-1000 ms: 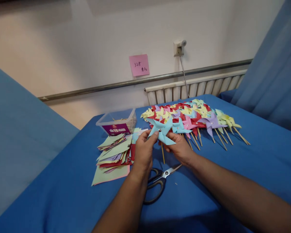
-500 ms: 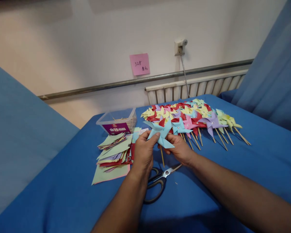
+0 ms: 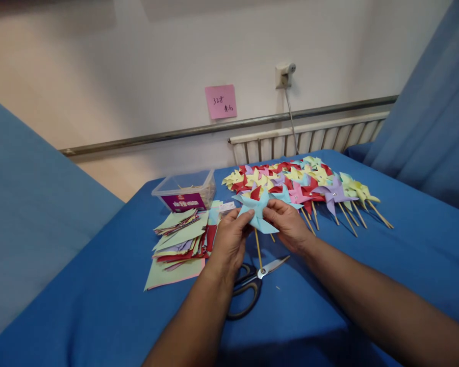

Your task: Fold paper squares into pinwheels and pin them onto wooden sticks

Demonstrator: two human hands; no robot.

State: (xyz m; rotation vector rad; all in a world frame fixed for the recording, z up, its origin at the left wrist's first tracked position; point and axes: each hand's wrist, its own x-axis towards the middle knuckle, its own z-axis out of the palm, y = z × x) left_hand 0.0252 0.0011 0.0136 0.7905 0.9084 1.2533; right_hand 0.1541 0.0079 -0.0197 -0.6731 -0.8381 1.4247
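Observation:
A light blue paper pinwheel point(image 3: 255, 209) on a thin wooden stick is held between both hands above the blue table point(image 3: 99, 306). My left hand point(image 3: 229, 239) pinches its left side with thumb and fingers. My right hand point(image 3: 288, 224) is closed over its right side and centre. The stick hangs down between the hands, towards the black-handled scissors point(image 3: 248, 285) lying on the table. Just behind the hands lies a row of finished pinwheels point(image 3: 306, 183) in red, yellow, pink, purple and green.
A pile of cut coloured paper squares point(image 3: 179, 242) lies left of my left hand. Behind it stands a clear plastic box point(image 3: 185, 191) with a purple label. A radiator point(image 3: 309, 140), a wall socket with cable and a pink note are at the back.
The pinwheel has tilted flatter and lower, its pin no longer showing. My right hand has come up over its right side, and the stick now points down towards the scissors.

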